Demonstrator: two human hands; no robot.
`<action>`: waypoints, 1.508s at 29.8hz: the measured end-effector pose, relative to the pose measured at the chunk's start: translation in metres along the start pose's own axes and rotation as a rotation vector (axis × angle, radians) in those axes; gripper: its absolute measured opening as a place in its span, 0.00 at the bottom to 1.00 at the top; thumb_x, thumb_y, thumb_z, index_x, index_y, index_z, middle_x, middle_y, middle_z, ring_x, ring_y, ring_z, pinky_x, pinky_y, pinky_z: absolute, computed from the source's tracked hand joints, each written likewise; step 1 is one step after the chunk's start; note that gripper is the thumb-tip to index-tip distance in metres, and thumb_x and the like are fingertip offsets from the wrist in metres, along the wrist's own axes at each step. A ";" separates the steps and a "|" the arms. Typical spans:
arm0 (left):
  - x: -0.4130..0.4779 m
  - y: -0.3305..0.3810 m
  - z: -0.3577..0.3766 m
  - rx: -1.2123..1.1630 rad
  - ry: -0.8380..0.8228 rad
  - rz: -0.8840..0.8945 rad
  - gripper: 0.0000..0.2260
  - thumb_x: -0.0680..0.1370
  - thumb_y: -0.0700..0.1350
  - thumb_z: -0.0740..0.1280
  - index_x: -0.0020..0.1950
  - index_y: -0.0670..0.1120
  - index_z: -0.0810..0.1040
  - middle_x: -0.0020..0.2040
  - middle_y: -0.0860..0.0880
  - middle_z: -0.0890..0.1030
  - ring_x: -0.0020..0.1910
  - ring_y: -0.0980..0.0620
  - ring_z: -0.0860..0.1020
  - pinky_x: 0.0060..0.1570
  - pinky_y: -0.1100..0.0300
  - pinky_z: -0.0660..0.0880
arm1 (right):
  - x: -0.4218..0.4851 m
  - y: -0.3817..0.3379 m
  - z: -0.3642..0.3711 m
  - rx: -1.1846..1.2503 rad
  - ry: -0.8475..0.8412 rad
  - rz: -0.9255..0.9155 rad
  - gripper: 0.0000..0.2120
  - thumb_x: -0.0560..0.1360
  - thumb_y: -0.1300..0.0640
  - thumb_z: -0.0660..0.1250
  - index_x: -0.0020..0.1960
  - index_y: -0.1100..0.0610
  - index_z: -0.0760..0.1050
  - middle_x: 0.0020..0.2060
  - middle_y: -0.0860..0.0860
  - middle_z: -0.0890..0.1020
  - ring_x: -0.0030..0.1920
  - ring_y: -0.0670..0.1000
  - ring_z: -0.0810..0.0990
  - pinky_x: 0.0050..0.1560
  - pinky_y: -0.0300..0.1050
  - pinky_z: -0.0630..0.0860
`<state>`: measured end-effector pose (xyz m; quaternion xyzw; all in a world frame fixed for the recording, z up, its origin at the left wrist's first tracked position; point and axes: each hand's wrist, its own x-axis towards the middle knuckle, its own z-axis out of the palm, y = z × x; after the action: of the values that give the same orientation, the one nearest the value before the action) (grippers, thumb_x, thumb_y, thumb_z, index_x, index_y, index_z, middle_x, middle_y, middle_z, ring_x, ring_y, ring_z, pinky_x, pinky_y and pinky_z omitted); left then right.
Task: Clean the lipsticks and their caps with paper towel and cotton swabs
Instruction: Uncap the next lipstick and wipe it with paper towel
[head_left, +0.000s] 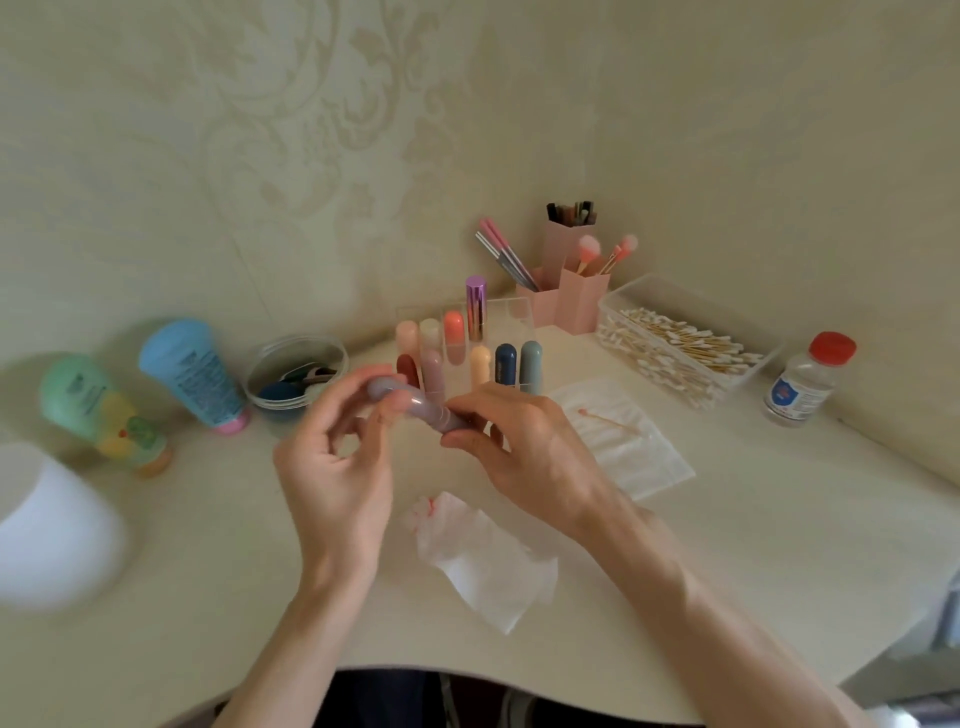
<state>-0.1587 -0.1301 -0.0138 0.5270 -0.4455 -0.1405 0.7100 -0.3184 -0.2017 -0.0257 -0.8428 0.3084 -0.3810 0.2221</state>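
Above the counter (208, 519) we held the mauve lipstick (436, 413), fingers of the left hand (332, 467) pinching its cap end, those of the right hand (524, 447) clamped on its base; we judged uncapping in hand, next calling for a straight pull apart.

Nothing here is coming through sharply enough to read. The blue tube (192, 371) is carrying a block of dark small print down its side, but the lines are blurring together. The green tube (78, 389) is showing a greyish printed patch, equally illegible. The clear bottle (802, 387) with the red cap (832, 347) is wearing a white label (790, 397) with a blue shield-like emblem and some red marking; its wording is too small to make out.
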 end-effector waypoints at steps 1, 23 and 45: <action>0.005 0.000 -0.004 -0.023 0.020 -0.001 0.06 0.77 0.40 0.75 0.53 0.48 0.84 0.45 0.51 0.87 0.47 0.50 0.84 0.53 0.56 0.79 | -0.001 0.001 -0.001 -0.001 -0.004 0.002 0.06 0.80 0.58 0.74 0.57 0.55 0.83 0.42 0.43 0.80 0.41 0.36 0.74 0.47 0.30 0.69; 0.008 -0.029 -0.046 0.544 -0.298 0.182 0.17 0.75 0.48 0.76 0.63 0.50 0.83 0.51 0.56 0.84 0.48 0.56 0.80 0.45 0.65 0.72 | -0.002 -0.002 -0.002 0.047 0.065 0.094 0.09 0.79 0.54 0.75 0.58 0.51 0.81 0.43 0.41 0.83 0.45 0.48 0.82 0.49 0.44 0.80; 0.001 -0.007 -0.016 -0.154 -0.198 -0.181 0.10 0.74 0.44 0.73 0.53 0.43 0.85 0.42 0.52 0.86 0.38 0.58 0.80 0.44 0.66 0.77 | 0.002 -0.008 0.010 0.482 -0.066 0.222 0.11 0.83 0.55 0.70 0.62 0.59 0.82 0.47 0.48 0.86 0.45 0.50 0.84 0.49 0.47 0.81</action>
<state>-0.1433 -0.1237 -0.0206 0.4923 -0.4518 -0.2889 0.6855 -0.3070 -0.1960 -0.0256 -0.7387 0.2917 -0.3891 0.4666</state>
